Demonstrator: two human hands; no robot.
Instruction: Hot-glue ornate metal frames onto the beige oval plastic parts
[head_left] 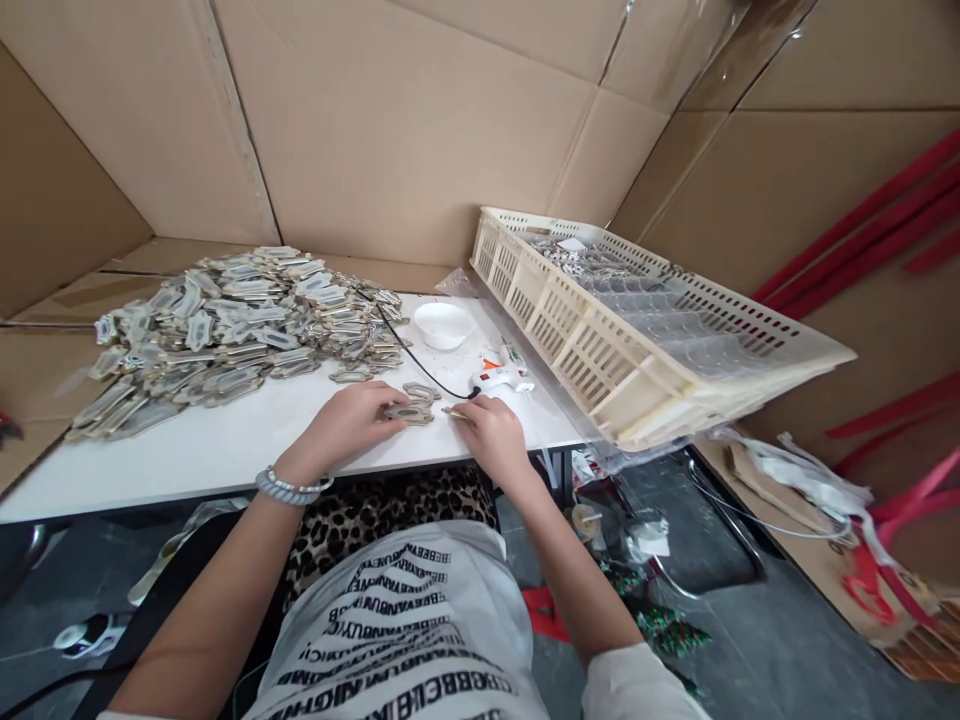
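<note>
White table, grey-and-beige pieces, cream crate, brown cardboard, red ribbons, leopard-print cloth, white black-lettered shirt

Flat greyish elongated pieces, close together on white table.

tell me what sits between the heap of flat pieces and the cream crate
In the head view, chiefly a white bowl, a black cable and, lower down, a white glue gun.

The thin sliver poking from the right fingers is too small to identify, its other end hidden in the grip. The left fingers cover part of a grey frame piece. A black cord gets lost among the heap; red strips run off the right edge.
</note>
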